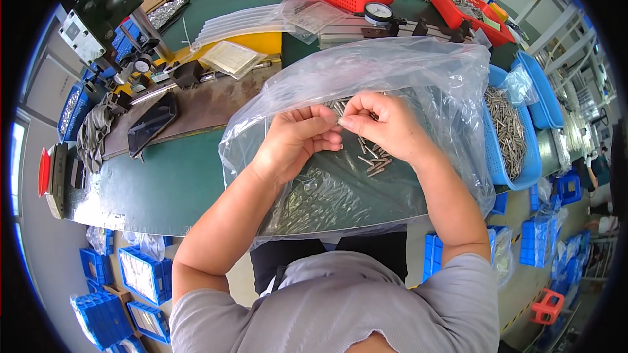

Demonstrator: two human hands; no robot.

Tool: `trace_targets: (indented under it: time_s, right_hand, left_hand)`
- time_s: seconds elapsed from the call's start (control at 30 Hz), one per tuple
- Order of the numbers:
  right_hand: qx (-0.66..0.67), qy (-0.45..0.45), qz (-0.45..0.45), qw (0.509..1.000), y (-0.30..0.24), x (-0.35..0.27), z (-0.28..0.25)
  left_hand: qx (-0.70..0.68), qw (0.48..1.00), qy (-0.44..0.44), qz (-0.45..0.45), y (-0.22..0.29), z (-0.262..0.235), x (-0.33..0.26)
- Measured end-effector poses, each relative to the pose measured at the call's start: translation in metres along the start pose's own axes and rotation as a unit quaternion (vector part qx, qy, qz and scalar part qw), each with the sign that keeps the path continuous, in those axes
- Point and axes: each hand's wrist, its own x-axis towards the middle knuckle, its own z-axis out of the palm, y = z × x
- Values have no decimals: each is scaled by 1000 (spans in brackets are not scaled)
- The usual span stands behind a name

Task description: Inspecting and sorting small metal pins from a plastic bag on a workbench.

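My left hand (294,138) and my right hand (387,125) meet over a large clear plastic bag (314,199) spread on the green table. The left hand's thumb and forefinger are pinched together, its other fingers loosely curled. Opposite it, the right hand's thumb and forefinger also close in a pinch, fingertips nearly touching the left ones. Whatever sits between the fingertips is too small and covered to make out. Beneath and behind the hands lies a loose pile of small metal pins (376,157) on the bag, partly hidden by my fingers.
A blue basket (535,168) of similar metal pins stands at the right. Red baskets (347,0) with metal parts are at the back. On the left are a black phone (152,124), a dial gauge stand (140,16) and a grey cloth (97,134). Blue crates (101,320) stand on the floor.
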Motion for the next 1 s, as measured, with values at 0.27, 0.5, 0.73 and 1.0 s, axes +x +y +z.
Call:
trace_targets:
  time_s: [0.27, 0.5, 0.73, 1.0]
  right_hand:
    - [136, -14, 23, 990, 0, 3, 8]
    - [124, 44, 14, 991, 5, 6, 5]
    - [370, -34, 118, 921, 16, 12, -10]
    - [-301, 66, -145, 940, 19, 10, 22]
  left_hand:
    - [-33, 999, -5, -8, -2, -2, 1]
    - [-26, 997, 67, 22, -3, -2, 2]
    - [-62, 990, 104, 71, 3, -1, 3]
    - [-78, 989, 90, 84, 2, -6, 4]
